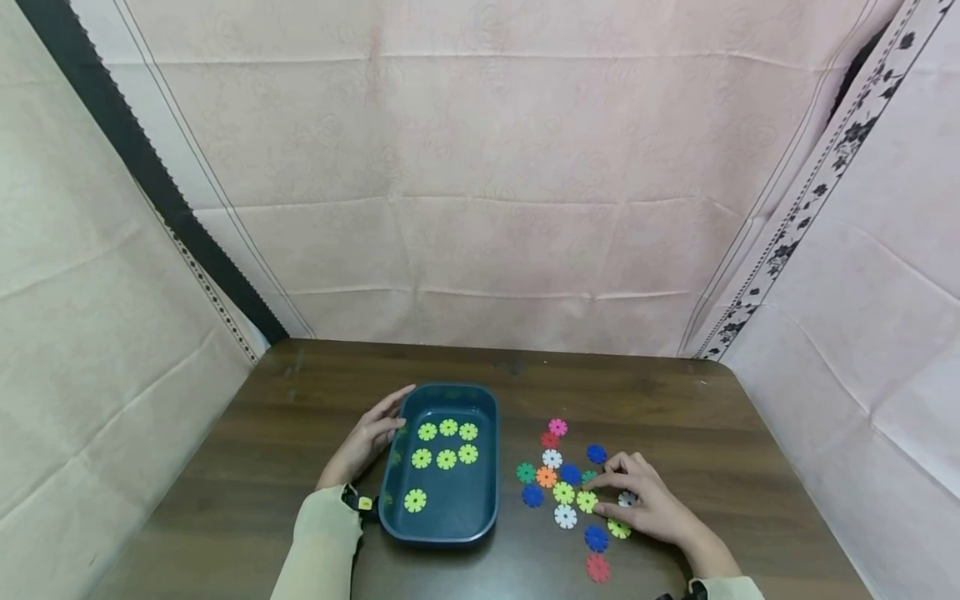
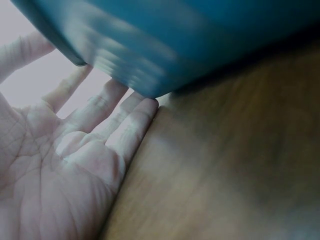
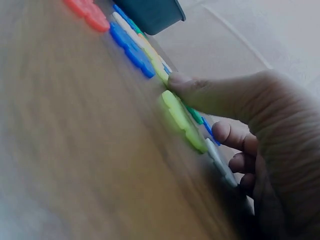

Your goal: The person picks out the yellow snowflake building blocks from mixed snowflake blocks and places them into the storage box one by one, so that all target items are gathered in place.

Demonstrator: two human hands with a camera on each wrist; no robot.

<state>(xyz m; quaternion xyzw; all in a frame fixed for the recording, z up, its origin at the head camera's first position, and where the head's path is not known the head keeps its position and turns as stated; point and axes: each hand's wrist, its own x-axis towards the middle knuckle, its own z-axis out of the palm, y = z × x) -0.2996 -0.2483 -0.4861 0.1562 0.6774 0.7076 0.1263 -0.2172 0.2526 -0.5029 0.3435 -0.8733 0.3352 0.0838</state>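
A dark blue-green tray lies on the table, with several yellow-green flower-shaped discs spread on its floor. My left hand rests against the tray's left side, its fingers stretched out; in the left wrist view the fingertips touch the outer wall. To the right of the tray, my right hand reaches into a scatter of flower discs. Its thumb and index finger pinch the edges of a yellow-green flower disc. Another yellow-green disc lies below that hand, and a white disc is partly covered by it.
Around the right hand lie blue discs, a white disc, an orange disc, green discs, a red disc and a pink disc. Pale cloth hangs behind the brown table and along both sides.
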